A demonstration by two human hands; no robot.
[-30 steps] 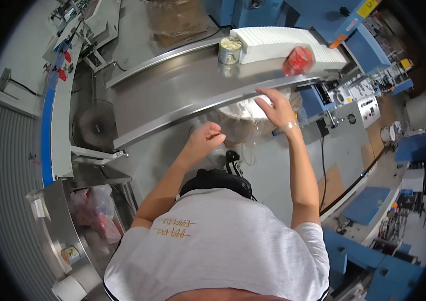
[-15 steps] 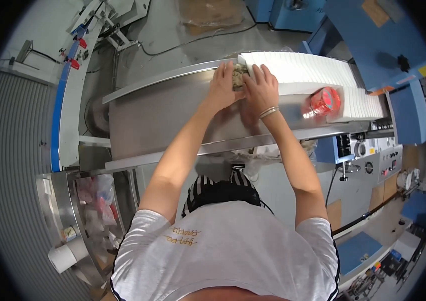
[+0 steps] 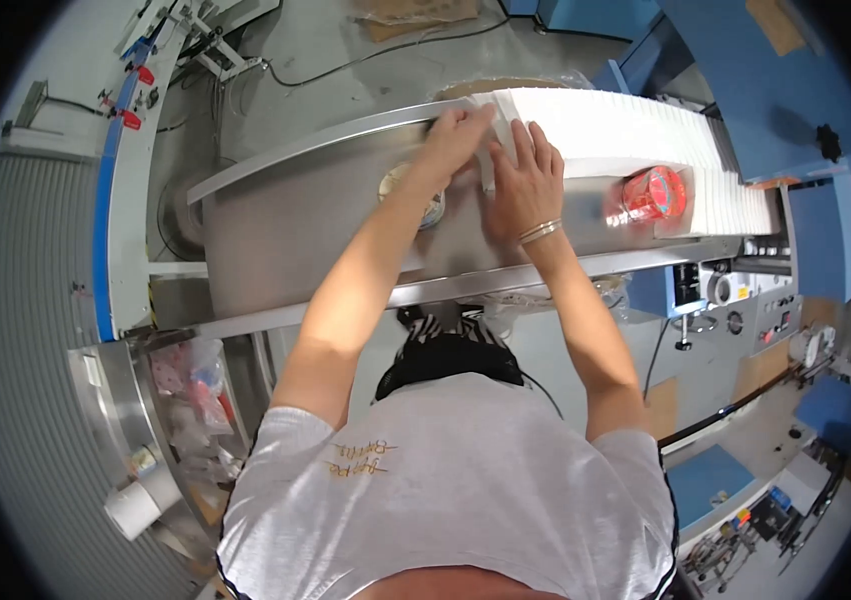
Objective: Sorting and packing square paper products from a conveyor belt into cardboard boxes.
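Note:
A long row of white folded sheets [image 3: 625, 128] stands packed on edge along the far side of a metal trough table [image 3: 295, 225]. At the row's left end, my left hand [image 3: 455, 145] has its fingers closed on the edge of the end white sheet [image 3: 505, 118], slightly blurred. My right hand [image 3: 527, 185] rests against the same end with its fingers stretched out. Partly hidden under my left forearm, a round, pale patterned thing [image 3: 432, 213] lies on the metal. A red cylindrical thing [image 3: 653, 194], with a shiny reflection below it, sits to the right, against the nearer sheets.
Raised metal rims [image 3: 315, 146] bound the trough. Blue machine housings [image 3: 825, 225] stand at the right. Left of the trough is a blue-edged bench [image 3: 107, 230]; below that, a bin of plastic bags [image 3: 190, 390] and a white roll [image 3: 140, 505]. A cable crosses the floor.
The patterned thing was between my hands at the row's end; now it lies further left, let go. My left hand has closed on the end sheet, and my right fingers have straightened.

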